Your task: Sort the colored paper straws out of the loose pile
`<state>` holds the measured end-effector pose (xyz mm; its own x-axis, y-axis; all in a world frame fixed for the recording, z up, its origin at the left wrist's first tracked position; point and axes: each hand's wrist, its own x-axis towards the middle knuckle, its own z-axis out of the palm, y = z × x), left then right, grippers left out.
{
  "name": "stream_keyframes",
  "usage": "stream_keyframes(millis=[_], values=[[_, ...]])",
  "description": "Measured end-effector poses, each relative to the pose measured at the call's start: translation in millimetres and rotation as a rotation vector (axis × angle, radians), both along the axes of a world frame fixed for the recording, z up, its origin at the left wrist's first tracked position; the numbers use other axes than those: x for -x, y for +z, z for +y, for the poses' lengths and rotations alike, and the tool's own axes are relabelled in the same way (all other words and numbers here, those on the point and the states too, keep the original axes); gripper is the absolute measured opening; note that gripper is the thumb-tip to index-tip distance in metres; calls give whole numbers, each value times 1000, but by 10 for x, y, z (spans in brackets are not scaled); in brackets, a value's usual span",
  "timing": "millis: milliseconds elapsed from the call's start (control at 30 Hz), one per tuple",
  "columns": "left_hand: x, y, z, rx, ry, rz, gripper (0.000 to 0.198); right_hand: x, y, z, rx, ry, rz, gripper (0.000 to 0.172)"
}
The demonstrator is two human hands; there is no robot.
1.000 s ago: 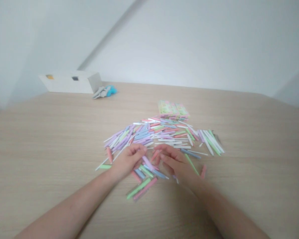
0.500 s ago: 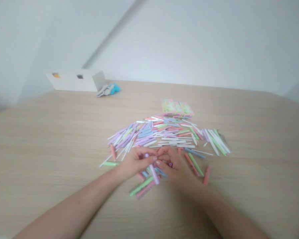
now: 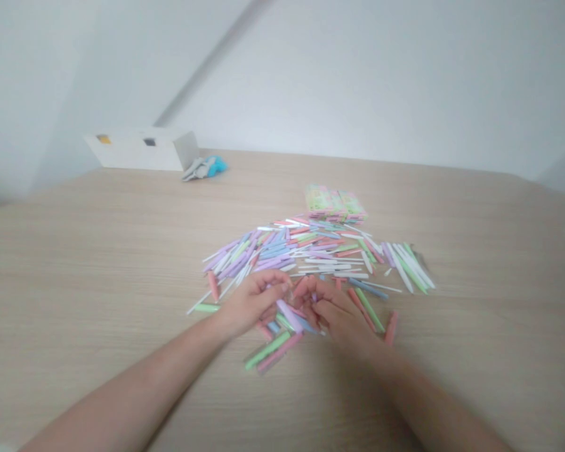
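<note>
Indoor room, kind unclear: 1 wood-grain table, pale wall.

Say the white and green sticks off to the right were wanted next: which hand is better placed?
Probably the right hand: it is nearer to the white and green sticks, while the left hand would have to reach across past it. Blur hides whether the right hand is free.

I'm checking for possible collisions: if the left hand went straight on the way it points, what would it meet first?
Most likely the right hand, which lies just ahead of the left hand; depth between them is hard to judge.
</note>
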<state>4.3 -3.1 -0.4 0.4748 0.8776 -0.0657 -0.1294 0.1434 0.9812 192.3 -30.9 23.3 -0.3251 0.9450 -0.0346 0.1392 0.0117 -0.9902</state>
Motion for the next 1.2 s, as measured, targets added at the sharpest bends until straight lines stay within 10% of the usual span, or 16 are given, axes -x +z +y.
stream_keyframes(millis=[733,1200], values=[[-8,34,-30,-21,-118,87,27,-24,29,27,-306,-22,-92,14],[-44,124,-93,-55,-276,56,28,32,77,33,-85,-169,76,15]])
